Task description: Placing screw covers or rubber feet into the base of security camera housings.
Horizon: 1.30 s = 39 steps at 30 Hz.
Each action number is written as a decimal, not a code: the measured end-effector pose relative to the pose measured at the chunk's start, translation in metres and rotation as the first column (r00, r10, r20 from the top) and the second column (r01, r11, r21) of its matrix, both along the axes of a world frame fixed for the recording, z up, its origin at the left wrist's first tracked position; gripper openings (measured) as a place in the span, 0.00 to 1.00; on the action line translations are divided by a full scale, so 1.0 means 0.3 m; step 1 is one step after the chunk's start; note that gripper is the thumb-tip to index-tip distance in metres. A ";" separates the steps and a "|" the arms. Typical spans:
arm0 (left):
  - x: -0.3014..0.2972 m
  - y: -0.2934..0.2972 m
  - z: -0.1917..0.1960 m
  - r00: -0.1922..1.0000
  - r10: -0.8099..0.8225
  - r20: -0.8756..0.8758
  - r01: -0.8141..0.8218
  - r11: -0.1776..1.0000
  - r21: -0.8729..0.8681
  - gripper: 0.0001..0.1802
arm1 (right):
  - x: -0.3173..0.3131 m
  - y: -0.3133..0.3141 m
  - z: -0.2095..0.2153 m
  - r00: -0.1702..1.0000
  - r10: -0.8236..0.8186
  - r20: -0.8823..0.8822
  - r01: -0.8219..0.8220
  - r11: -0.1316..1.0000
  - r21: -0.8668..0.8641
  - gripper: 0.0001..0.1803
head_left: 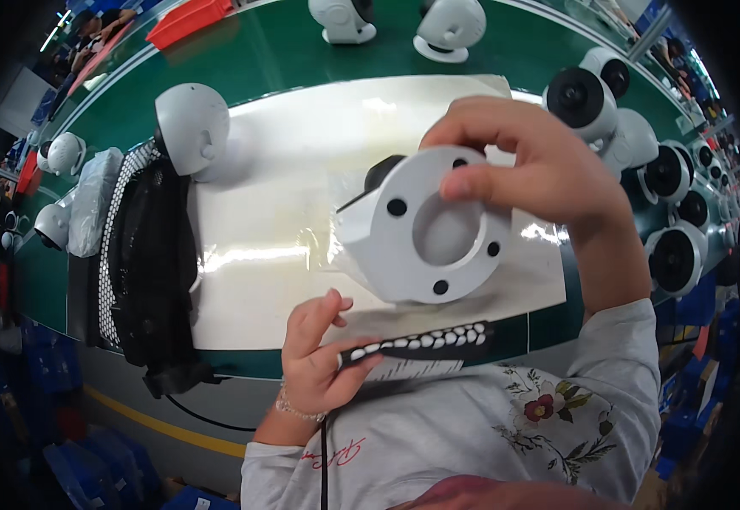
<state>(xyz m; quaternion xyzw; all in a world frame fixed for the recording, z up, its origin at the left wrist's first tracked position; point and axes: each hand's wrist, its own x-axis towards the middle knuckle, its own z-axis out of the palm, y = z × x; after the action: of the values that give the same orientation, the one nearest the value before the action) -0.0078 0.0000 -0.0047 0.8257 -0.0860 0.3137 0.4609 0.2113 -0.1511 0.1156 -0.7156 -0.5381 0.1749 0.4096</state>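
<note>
My right hand [531,157] grips a white dome-like camera [374,242] and turns its underside up. The thumb presses at the rim of the round base, which has a hollow centre and several black round pads. My left hand [315,357] is closer to me, below the camera. Between its thumb and fingers lies a black strip [425,342] carrying rows of white oval spots. The strip and the camera are apart.
A white sheet [259,297] covers the green table [285,64]. On its left are a black pouch-like bundle [153,263], a dotted strip [112,255] and a white camera [196,127]. More cameras [578,98] crowd the right side. A red tray [187,23] sits far left.
</note>
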 end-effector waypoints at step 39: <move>0.016 0.065 0.050 0.934 -0.118 -0.337 0.062 0.983 -0.172 0.11 | 0.809 0.280 -0.412 0.586 -0.460 0.667 0.745 0.629 -0.221 0.33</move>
<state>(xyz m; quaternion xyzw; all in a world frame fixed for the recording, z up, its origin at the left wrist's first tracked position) -0.0029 0.0195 0.0104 0.8240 -0.0161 0.1479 0.5467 0.4539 -0.0671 -0.0079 -0.9535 -0.2827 -0.0673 0.0800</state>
